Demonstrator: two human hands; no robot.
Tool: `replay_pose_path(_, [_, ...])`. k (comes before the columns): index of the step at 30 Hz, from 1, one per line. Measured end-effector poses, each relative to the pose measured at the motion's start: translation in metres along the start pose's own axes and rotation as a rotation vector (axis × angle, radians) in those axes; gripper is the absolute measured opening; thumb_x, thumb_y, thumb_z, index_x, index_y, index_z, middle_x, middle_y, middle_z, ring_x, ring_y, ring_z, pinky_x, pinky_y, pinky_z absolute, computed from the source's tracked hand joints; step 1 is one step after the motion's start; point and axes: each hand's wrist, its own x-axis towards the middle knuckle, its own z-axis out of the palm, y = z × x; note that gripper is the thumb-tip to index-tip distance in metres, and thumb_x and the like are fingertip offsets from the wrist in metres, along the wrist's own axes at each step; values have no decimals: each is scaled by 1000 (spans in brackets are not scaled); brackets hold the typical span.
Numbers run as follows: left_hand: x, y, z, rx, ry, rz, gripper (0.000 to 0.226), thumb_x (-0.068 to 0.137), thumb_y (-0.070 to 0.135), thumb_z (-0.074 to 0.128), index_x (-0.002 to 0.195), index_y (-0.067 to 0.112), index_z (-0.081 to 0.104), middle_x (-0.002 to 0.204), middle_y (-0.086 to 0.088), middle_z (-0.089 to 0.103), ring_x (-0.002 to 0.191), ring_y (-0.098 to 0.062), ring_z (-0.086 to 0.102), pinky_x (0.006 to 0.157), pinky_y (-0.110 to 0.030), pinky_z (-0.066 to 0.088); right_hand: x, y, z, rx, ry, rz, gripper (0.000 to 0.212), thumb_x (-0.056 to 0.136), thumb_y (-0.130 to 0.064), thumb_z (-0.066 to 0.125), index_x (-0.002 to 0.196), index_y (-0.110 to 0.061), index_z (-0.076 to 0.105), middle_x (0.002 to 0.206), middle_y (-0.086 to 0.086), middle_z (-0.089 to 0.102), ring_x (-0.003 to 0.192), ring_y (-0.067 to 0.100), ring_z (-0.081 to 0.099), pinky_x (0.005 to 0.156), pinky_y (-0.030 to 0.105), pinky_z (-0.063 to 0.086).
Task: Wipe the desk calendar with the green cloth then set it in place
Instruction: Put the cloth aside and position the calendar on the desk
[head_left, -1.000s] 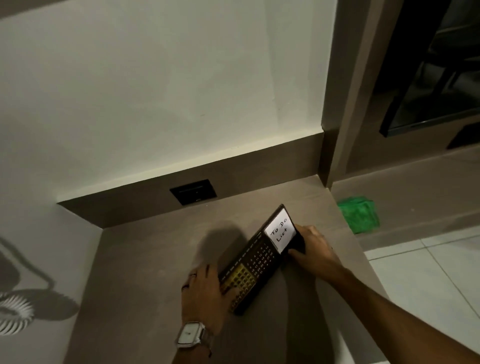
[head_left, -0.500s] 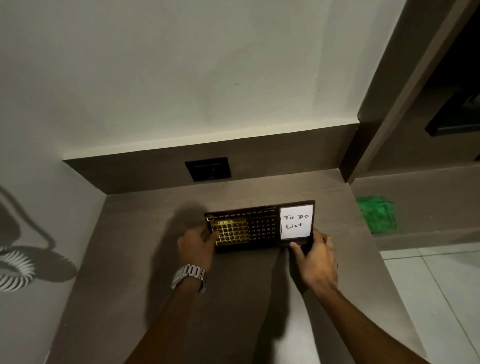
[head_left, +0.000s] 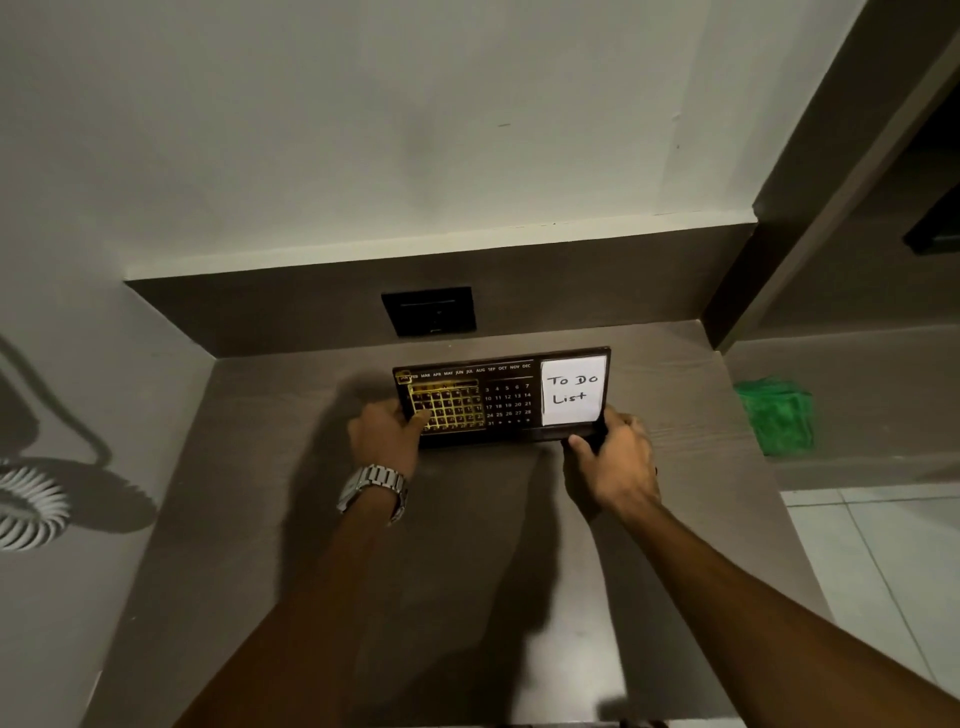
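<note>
The desk calendar (head_left: 501, 397) is positioned upright on the brown bench (head_left: 467, 545), toward the far side, near the dark wall socket (head_left: 429, 310). Its left end is gripped by the left hand (head_left: 387, 434), on whose wrist a metal watch (head_left: 375, 487) is worn. Its near right corner is gripped by the right hand (head_left: 613, 462), just below the white "To Do List" card (head_left: 573, 391). The green cloth (head_left: 775, 414) is located on a lower ledge to the right, well apart from both hands.
</note>
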Motion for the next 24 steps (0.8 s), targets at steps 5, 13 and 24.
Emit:
replay_pose_path(5, [5, -2, -3, 32, 51, 0, 23, 86, 28, 71, 100, 9, 75, 96, -16, 74, 103, -33, 65, 88, -48, 55, 2, -4, 2, 17, -26, -8, 50, 87, -31, 67, 132, -19, 51, 128, 8, 48, 117, 25, 50, 97, 43, 48])
replay_pose_path(13, [14, -6, -6, 97, 80, 64, 23, 89, 23, 68, 100, 4, 75, 93, -17, 76, 101, -38, 64, 86, -46, 53, 3, -6, 1, 14, -37, -37, 49, 88, -31, 66, 134, -20, 50, 128, 8, 47, 116, 25, 51, 97, 44, 48])
replay_pose_path(24, [10, -5, -25, 158, 51, 58, 56, 82, 44, 72, 121, 4, 66, 119, -18, 70, 112, -33, 64, 92, -40, 52, 3, -2, -16, 65, -57, -75, 50, 88, -22, 67, 135, -21, 50, 132, 7, 46, 119, 26, 50, 100, 43, 46])
